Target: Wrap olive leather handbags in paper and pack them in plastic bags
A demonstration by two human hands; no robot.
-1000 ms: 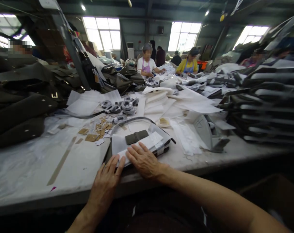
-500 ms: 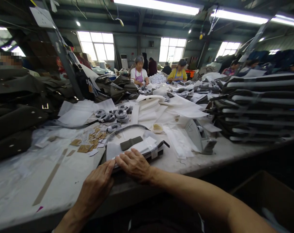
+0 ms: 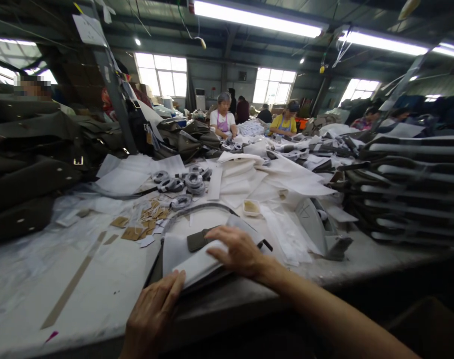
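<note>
A dark olive bag (image 3: 157, 269), partly wrapped in white sheet, lies at the table's near edge with its curved strap (image 3: 197, 208) looped behind. My left hand (image 3: 154, 304) pinches the near left corner of a folded white sheet (image 3: 200, 264) over it; the thumb is mostly hidden. Above the right part of that sheet is my right hand (image 3: 238, 249), its fingers stretched out and the thumb apart. Its fingertips reach a small olive flap (image 3: 197, 240) on top of the bag. Whether they press on it I cannot tell.
A grey tape dispenser (image 3: 320, 229) stands to the right, before a stack of wrapped bags (image 3: 406, 189). Brown tags (image 3: 137, 228), coiled straps (image 3: 194, 180), a small dish (image 3: 251, 207) and white sheets (image 3: 242, 179) lie behind. Dark bags (image 3: 32, 174) pile up at left. Co-workers sit across.
My right hand has moved right and up from beside the left hand, its fingers now apart. The left hand stays at the sheet's near left corner. The view has shifted slightly.
</note>
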